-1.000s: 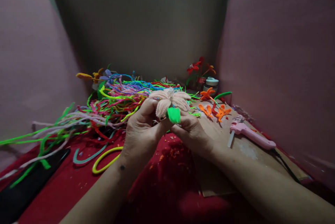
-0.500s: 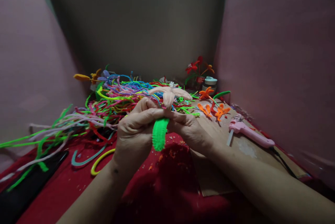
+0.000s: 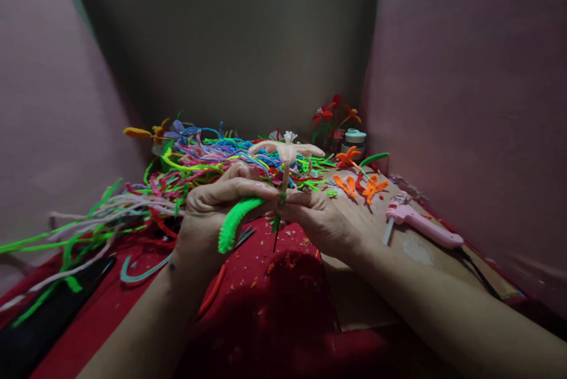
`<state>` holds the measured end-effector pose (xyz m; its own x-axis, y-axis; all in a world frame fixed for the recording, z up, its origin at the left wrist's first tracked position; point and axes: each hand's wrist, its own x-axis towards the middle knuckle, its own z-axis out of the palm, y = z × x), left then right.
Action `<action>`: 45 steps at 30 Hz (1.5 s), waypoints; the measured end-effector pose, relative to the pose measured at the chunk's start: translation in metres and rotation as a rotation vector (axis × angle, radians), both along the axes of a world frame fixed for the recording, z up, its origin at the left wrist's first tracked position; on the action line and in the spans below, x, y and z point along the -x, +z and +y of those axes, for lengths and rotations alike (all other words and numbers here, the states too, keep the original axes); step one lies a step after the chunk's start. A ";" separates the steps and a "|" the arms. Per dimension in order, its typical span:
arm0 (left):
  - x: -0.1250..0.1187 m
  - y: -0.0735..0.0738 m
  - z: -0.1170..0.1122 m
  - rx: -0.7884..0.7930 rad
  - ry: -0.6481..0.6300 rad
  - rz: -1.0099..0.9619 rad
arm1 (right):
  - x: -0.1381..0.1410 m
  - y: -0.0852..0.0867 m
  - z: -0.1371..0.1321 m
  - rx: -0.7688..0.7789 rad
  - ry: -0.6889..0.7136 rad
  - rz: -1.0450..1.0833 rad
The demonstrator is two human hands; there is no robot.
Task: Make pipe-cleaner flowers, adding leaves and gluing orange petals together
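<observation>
Before a lidded jar (image 3: 354,141), contents unclear, left hand (image 3: 207,202) and right hand (image 3: 325,219) pinch a pale flower (image 3: 287,152) by its stem (image 3: 285,177).

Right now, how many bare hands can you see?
2: the left hand and the right hand, both gripping the pale stem below the peach fuzzy flower, one from each side. No others show.
</observation>
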<state>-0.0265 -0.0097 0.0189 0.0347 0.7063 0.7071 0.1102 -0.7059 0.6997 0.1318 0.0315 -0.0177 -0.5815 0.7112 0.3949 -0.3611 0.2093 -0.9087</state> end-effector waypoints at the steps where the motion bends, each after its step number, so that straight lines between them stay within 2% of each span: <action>1: 0.001 0.000 0.001 0.001 -0.017 -0.002 | 0.000 0.000 0.001 0.006 0.001 0.001; 6: -0.001 0.002 -0.003 0.087 -0.103 -0.031 | 0.002 -0.001 0.002 0.035 -0.012 -0.019; 9: -0.002 0.003 -0.003 0.133 -0.109 -0.071 | 0.001 0.001 0.000 0.010 -0.047 -0.060; 20: -0.008 0.008 -0.005 0.273 -0.185 -0.318 | 0.001 0.003 0.000 0.010 -0.083 -0.059; 25: -0.006 0.009 -0.003 0.314 -0.159 -0.375 | -0.001 0.008 -0.002 0.000 -0.137 -0.088; 28: -0.004 0.007 0.003 0.351 -0.097 -0.383 | -0.002 0.013 -0.003 0.022 -0.204 -0.095; 33: -0.011 -0.004 0.013 0.527 0.038 -0.124 | -0.003 0.012 0.000 0.084 -0.318 0.010; 35: -0.018 -0.011 0.015 0.515 0.027 0.017 | -0.002 0.010 0.002 0.112 -0.328 0.076; 37: -0.025 -0.020 0.015 0.433 0.031 0.133 | -0.002 0.007 0.004 0.135 -0.342 0.102; 38: -0.028 -0.024 0.015 0.364 0.075 0.198 | -0.001 0.005 0.005 0.144 -0.350 0.111; 41: -0.032 -0.036 0.014 0.199 0.361 0.517 | 0.001 0.001 0.007 0.160 -0.387 0.105; 43: -0.032 -0.040 0.014 0.100 0.532 0.700 | 0.004 -0.001 0.007 0.161 -0.406 0.101; 45: -0.031 -0.042 0.014 -0.018 0.643 0.840 | 0.004 0.002 0.004 0.176 -0.422 0.086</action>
